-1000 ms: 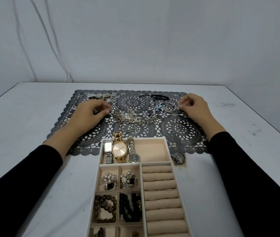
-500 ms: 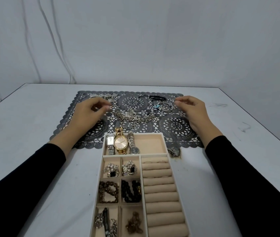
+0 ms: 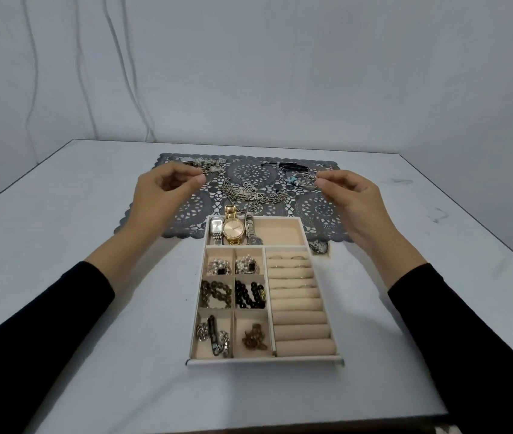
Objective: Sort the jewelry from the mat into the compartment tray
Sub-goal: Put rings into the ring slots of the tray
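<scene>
A dark lace mat (image 3: 321, 214) lies at the far middle of the table. On it are a silver chain necklace with a butterfly (image 3: 249, 194), a silver cluster (image 3: 206, 164), a bangle with blue beads (image 3: 303, 180) and a black piece (image 3: 286, 166). The beige compartment tray (image 3: 264, 360) stands in front, holding three watches (image 3: 233, 231), beaded pieces and ring rolls (image 3: 296, 303). My left hand (image 3: 164, 198) hovers over the mat's left side and my right hand (image 3: 350, 198) over its right. Each has thumb and forefinger pinched together. Anything held between them is too fine to see.
A small silver piece (image 3: 319, 246) lies on the white table (image 3: 61, 245) just right of the tray's far corner. The table's near edge runs below the tray. A grey wall with thin cables stands behind.
Both hands have lifted off the mat and drawn a little apart, fingertips still pinched. The view has tilted, so the whole tray now shows.
</scene>
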Available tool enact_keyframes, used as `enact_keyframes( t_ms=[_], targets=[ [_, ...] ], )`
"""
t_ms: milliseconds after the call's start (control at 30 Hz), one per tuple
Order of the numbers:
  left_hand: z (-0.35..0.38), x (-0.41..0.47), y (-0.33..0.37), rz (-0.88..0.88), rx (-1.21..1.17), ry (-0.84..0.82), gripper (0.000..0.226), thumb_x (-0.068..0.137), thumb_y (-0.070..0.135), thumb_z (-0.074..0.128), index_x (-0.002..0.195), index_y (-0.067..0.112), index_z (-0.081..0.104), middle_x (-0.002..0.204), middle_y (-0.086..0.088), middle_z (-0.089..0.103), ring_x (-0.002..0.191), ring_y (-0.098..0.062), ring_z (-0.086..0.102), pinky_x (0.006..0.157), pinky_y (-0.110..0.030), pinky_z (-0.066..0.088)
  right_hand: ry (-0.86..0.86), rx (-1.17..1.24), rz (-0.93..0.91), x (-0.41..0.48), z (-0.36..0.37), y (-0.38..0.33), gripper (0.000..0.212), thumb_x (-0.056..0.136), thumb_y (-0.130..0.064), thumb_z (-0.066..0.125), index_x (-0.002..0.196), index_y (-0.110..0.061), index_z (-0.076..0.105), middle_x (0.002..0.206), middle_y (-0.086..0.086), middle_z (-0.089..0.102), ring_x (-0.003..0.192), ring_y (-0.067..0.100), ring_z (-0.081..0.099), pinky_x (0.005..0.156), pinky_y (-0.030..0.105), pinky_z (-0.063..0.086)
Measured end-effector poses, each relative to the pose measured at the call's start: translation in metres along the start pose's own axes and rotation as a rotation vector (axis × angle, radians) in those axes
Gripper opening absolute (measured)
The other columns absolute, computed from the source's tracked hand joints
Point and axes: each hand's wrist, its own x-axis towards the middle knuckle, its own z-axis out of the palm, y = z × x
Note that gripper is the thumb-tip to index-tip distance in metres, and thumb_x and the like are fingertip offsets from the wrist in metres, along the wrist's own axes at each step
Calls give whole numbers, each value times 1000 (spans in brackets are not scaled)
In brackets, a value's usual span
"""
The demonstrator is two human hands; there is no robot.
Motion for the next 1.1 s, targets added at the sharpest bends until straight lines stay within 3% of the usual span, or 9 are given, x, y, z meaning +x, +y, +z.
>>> enact_keyframes(
  t_ms=[133, 267, 367, 467, 667, 800, 967, 1100],
  targets=[
    [-1, -23, 14, -18, -34, -61, 11, 81, 16, 77, 89, 23, 73, 79, 10, 70, 78, -5, 64, 71, -21, 54, -52, -45, -23, -28, -1, -7, 12, 80, -8, 73, 89, -16, 74, 86, -1, 70, 83, 10, 60, 81, 23, 47],
    [3, -44, 28, 11, -53, -133, 11, 81, 15, 76, 91, 19, 73, 84, 4, 71, 79, -6, 64, 71, -14, 52, -88, -76, -45, -53, -1, -13, 13, 79, -6, 73, 90, -13, 73, 82, -5, 70, 79, 5, 60, 75, 18, 46],
    [8, -57, 38, 32, -82, -179, 11, 81, 13, 75, 90, 19, 73, 83, 5, 72, 79, -7, 65, 68, -16, 54, -122, -95, -49, -70, -4, -16, 13, 79, -3, 72, 88, -12, 73, 83, 0, 69, 76, 7, 59, 67, 15, 47],
    [13, -68, 44, 60, -100, -218, 11, 80, 14, 75, 89, 19, 73, 81, 8, 72, 77, -5, 65, 66, -15, 53, -180, -139, -63, -82, -7, -17, 14, 78, -2, 72, 86, -14, 74, 82, 4, 69, 77, 14, 60, 73, 22, 50],
    [24, -82, 51, 103, -97, -280, 12, 81, 12, 75, 92, 13, 73, 86, 1, 73, 83, -15, 68, 78, -22, 55, -316, -246, -66, -98, -13, -17, 12, 79, 0, 72, 85, -9, 74, 82, 13, 69, 78, 20, 59, 75, 24, 49],
    [28, -86, 56, 79, -106, -289, 11, 81, 16, 76, 91, 14, 73, 83, 5, 73, 80, -10, 67, 73, -23, 56, -430, -317, -56, -105, -15, -19, 9, 77, -2, 73, 86, -5, 72, 79, 8, 71, 75, 14, 62, 71, 18, 48],
    [30, -89, 60, 43, -117, -277, 9, 82, 17, 75, 91, 17, 73, 82, 3, 73, 78, -15, 66, 65, -51, 57, -541, -428, -89, -107, -17, -18, 10, 78, -2, 74, 86, -8, 74, 79, 6, 71, 75, 14, 62, 73, 20, 47],
    [33, -91, 61, 47, -128, -274, 12, 79, 24, 76, 90, 20, 73, 82, 5, 73, 79, -15, 67, 66, -37, 59, -580, -477, -104, -107, -18, -17, 11, 78, 0, 74, 86, -7, 74, 78, 3, 70, 73, 14, 60, 74, 22, 46]
  ],
)
